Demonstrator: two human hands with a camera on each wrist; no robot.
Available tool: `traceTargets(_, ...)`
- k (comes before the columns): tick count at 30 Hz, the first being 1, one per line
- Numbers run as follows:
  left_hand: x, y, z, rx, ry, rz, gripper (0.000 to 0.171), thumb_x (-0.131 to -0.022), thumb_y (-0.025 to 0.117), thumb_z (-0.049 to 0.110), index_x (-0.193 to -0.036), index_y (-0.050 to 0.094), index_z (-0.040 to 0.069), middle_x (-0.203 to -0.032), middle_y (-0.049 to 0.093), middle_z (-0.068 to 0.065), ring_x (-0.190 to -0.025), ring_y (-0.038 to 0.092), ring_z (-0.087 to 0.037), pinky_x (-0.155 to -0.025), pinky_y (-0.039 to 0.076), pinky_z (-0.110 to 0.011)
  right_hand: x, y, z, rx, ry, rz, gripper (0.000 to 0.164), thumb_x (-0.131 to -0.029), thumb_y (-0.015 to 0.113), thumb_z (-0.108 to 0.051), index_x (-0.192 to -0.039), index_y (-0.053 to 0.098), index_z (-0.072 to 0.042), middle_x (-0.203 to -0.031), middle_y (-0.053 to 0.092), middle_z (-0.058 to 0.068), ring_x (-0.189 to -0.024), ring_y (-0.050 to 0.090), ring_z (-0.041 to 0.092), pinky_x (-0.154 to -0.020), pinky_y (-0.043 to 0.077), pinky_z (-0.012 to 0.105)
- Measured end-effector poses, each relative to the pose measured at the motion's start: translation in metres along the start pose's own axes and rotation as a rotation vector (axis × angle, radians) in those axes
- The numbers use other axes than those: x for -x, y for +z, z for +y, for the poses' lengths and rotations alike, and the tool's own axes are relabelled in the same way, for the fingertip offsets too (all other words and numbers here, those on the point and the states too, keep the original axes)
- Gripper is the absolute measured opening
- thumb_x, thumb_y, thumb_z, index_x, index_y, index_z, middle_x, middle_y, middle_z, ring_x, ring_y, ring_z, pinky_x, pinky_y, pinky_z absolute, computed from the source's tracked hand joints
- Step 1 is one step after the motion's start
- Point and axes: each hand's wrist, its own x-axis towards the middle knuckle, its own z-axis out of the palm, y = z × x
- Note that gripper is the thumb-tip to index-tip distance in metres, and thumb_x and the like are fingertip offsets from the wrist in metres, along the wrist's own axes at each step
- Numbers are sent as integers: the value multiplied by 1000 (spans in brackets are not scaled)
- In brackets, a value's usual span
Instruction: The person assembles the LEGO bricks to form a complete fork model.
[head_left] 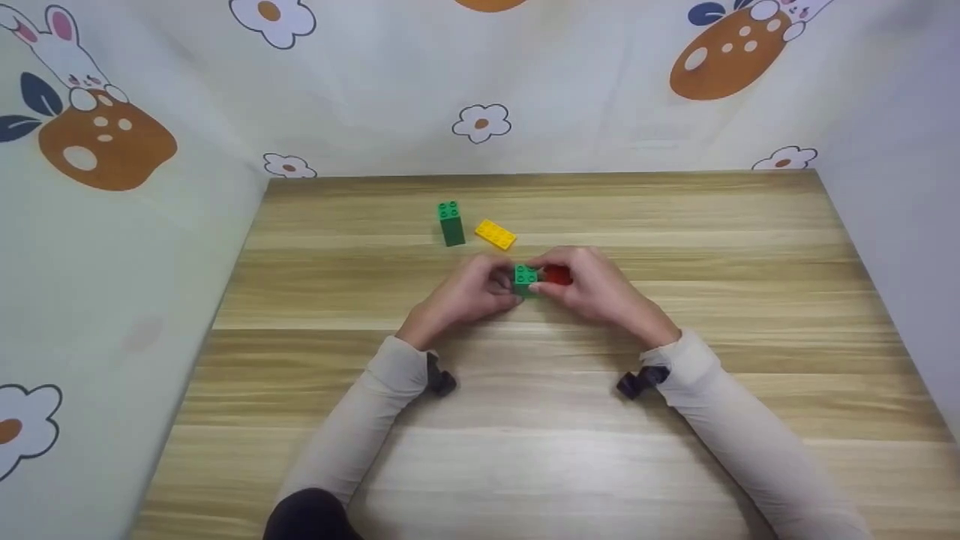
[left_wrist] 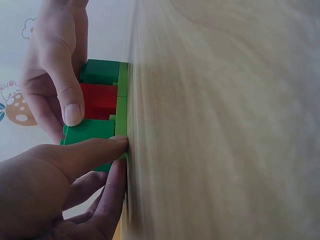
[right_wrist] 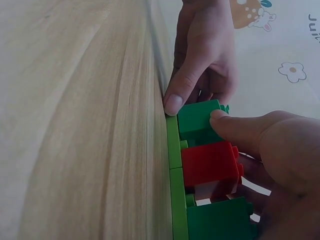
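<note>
Two light green toy brick plates (right_wrist: 178, 200) lie end to end on the table, bearing a green brick (left_wrist: 89, 135) at the left end, a red brick (right_wrist: 210, 162) in the middle and another green brick (left_wrist: 102, 71) at the right. My left hand (head_left: 474, 291) pinches the left end of the plate beside the first green brick. With thumb and fingers, my right hand (head_left: 596, 289) grips the upper part of that same brick near its studs. The right hand covers the right-hand green brick in the head view.
Beyond the hands, a tall green block (head_left: 451, 225) stands upright on the wooden table (head_left: 525, 450). A flat yellow plate (head_left: 496, 235) lies to its right. Patterned fabric walls (head_left: 390, 90) border the table at the back and sides.
</note>
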Motion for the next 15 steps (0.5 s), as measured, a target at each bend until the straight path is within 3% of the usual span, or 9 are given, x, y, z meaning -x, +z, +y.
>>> traceTargets(8,0,0,-1,-10,13,5,30,-92,87,16,-120,75,10,-108,75,-5,-99,70,-19,-95,62,-36,0,0,0,4,-2,2,33,-97,84,-24,-129,80,-17,-126,80,6,-100,68,22,-85,55,37)
traceTargets(15,0,0,-2,29,4,-8,36,-93,85,12,-126,73,6,-112,76,-8,-103,72,-21,-99,63,-37,-1,0,-1,6,19,-3,32,-97,84,-26,-127,81,-18,-126,80,5,-103,68,22,-89,54,39)
